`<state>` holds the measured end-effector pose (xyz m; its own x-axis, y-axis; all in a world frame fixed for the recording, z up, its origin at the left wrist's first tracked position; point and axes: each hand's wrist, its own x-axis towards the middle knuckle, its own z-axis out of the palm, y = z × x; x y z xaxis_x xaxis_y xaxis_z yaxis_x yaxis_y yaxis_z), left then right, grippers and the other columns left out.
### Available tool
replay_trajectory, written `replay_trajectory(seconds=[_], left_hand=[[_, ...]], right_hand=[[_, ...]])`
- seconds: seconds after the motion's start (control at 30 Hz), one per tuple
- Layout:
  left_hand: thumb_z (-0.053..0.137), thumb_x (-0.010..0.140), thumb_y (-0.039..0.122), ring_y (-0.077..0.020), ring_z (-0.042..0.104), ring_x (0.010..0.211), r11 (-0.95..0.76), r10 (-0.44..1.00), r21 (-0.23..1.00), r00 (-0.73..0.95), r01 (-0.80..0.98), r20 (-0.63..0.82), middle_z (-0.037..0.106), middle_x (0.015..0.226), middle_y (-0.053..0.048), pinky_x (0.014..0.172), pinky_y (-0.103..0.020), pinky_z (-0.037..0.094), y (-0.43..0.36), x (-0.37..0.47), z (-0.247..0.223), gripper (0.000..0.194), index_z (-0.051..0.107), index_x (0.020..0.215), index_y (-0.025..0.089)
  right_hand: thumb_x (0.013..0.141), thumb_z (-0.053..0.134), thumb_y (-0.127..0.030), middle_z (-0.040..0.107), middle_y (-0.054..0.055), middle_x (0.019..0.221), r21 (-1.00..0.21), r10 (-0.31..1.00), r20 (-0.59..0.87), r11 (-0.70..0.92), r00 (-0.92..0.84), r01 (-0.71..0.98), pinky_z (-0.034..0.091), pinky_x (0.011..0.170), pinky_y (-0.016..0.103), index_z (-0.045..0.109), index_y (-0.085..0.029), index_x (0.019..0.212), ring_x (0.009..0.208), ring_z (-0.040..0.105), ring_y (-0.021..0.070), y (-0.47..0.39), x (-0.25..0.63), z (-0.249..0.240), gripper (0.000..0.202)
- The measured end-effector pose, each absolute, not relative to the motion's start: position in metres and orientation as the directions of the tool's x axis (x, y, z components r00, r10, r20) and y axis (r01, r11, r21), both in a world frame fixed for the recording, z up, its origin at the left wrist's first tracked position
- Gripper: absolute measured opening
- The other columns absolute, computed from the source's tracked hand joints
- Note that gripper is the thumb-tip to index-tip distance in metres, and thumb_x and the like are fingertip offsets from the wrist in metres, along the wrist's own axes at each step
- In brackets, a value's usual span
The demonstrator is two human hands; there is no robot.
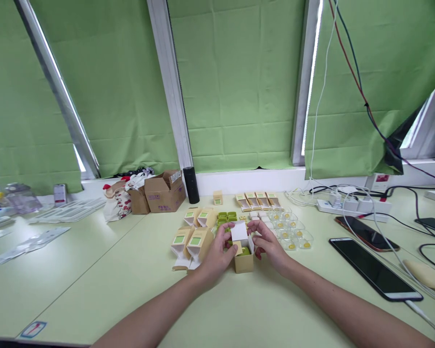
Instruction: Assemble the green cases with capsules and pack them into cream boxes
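Observation:
A small tan cardboard box point(244, 265) stands open at the table's middle, its white-lined lid flap raised. Inside it shows a rounded green item point(245, 251). My left hand point(218, 254) pinches the box's left flap between thumb and fingers. On the other side, my right hand point(267, 245) has its fingers curled at the right flap, the index finger near the lid. Several tan boxes with green labels point(199, 240) sit left of my left hand. Behind the box are green cups point(227, 215), small white pieces point(264, 214) and clear cups with yellow centres point(297, 238).
More tan boxes point(255, 200) stand in a row at the back. A brown carton point(165, 193) and a black cylinder point(191, 185) are by the wall. Phones point(373, 266), a power strip point(358, 207) and loose cables lie at right.

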<state>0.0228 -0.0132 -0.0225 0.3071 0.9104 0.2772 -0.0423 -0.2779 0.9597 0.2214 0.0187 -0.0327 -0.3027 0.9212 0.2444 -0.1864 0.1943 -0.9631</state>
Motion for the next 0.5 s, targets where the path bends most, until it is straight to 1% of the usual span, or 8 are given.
replay_trajectory(seconds=[0.17, 0.33, 0.5], left_hand=[[0.072, 0.095, 0.044, -0.0309, 0.068, 0.119, -0.290, 0.901, 0.956, 0.322, -0.050, 0.290, 0.072, 0.130, -0.014, 0.102, -0.045, 0.047, -0.012, 0.022, -0.023, 0.057, 0.041, 0.140, 0.026], [0.075, 0.094, 0.045, -0.0292, 0.069, 0.112, -0.299, 0.907, 0.953, 0.298, -0.040, 0.298, 0.074, 0.125, -0.012, 0.099, -0.043, 0.049, -0.009, 0.022, -0.027, 0.059, 0.045, 0.141, 0.026], [0.074, 0.094, 0.045, -0.0289, 0.069, 0.111, -0.305, 0.909, 0.952, 0.293, -0.019, 0.297, 0.074, 0.124, -0.012, 0.097, -0.042, 0.050, -0.009, 0.021, -0.027, 0.059, 0.045, 0.141, 0.026]], right_hand=[[0.079, 0.069, -0.038, 0.053, 0.001, 0.109, -0.963, 0.907, 0.250, 0.195, -0.338, -0.187, 0.040, 0.044, 0.021, 0.053, -0.030, 0.117, 0.067, 0.055, 0.0124, 0.015, 0.220, -0.032, 0.043], [0.081, 0.074, -0.044, 0.050, 0.001, 0.113, -0.966, 0.913, 0.242, 0.196, -0.328, -0.168, 0.038, 0.045, 0.020, 0.051, -0.031, 0.120, 0.067, 0.054, 0.0108, 0.016, 0.218, -0.037, 0.046], [0.084, 0.074, -0.046, 0.048, 0.001, 0.115, -0.971, 0.917, 0.224, 0.182, -0.329, -0.153, 0.037, 0.045, 0.020, 0.046, -0.032, 0.127, 0.068, 0.056, 0.0106, 0.017, 0.217, -0.043, 0.053]])
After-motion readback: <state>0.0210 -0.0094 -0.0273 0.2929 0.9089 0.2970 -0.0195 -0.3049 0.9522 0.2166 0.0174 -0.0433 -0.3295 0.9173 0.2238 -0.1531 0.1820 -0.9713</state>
